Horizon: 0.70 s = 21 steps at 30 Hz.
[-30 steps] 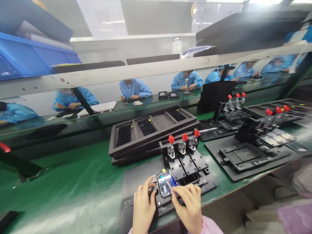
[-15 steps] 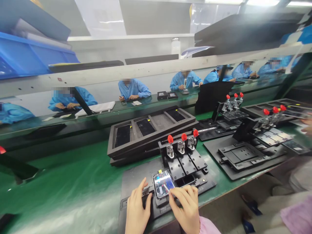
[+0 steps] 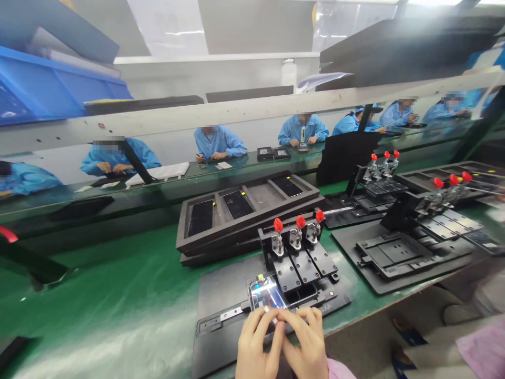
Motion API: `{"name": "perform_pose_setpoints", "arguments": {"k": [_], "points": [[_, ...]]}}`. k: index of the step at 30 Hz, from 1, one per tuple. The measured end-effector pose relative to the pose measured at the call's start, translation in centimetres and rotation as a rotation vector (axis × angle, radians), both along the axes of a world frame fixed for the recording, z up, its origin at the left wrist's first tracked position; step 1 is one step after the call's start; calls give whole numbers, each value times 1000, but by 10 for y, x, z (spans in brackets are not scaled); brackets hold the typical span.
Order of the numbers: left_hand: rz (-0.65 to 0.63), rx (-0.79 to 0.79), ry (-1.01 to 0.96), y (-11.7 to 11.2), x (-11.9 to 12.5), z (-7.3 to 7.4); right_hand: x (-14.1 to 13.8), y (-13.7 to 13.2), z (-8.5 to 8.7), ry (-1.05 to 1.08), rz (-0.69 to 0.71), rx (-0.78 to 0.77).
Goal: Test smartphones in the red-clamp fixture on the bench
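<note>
Glossy glass-faced phone panel [image 3: 267,293] lies flat in a recess of a matte black metal fixture [image 3: 303,271], its near edge under the fingers. Left hand [image 3: 256,345] and right hand [image 3: 305,342] sit side by side, fingers curled and half closed, fingertips meeting at that edge beside a small white tab [image 3: 266,309]; whether they actually pinch the panel, cannot tell. Fixture carries three red-knobbed steel toggle clamps [image 3: 295,237] and rests on a flat black base plate [image 3: 221,310]. Just behind: stacked black foam trays [image 3: 244,210], dark panels in their compartments. Underneath, a glossy green conveyor belt [image 3: 98,279]. Across the line, co-workers in blue smocks [image 3: 219,143] sit at a facing bench; blue plastic bin [image 3: 51,89] upper left.
</note>
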State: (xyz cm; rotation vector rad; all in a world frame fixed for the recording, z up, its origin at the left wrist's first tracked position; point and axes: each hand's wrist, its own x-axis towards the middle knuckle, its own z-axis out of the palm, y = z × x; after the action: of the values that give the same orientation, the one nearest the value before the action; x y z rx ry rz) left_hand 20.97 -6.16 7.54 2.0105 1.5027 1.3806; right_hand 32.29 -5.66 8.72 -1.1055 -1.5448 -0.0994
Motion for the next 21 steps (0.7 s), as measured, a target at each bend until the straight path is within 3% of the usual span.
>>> {"name": "perform_pose_setpoints", "arguments": {"k": [3, 6, 8, 11, 13, 15, 18, 21], "points": [[35, 7, -35, 2, -2, 2, 9, -4, 0, -68, 44, 31], [107, -26, -79, 2, -6, 4, 33, 6, 18, -133, 101, 111], [174, -55, -99, 2, -7, 5, 52, 28, 43, -139, 86, 173], [235, -104, -125, 4, -6, 6, 72, 76, 91, -180, -82, 183], [277, -141, -144, 6, -4, 6, 75, 108, 117, -321, -92, 74], [318, -171, -176, 7, 0, 7, 72, 130, 132, -491, -28, -72], [350, -192, -221, 10, 2, 8, 67, 133, 131, -588, 24, -171], [386, -225, -207, 11, 0, 7, 71, 109, 109, -471, 43, -85]]}}
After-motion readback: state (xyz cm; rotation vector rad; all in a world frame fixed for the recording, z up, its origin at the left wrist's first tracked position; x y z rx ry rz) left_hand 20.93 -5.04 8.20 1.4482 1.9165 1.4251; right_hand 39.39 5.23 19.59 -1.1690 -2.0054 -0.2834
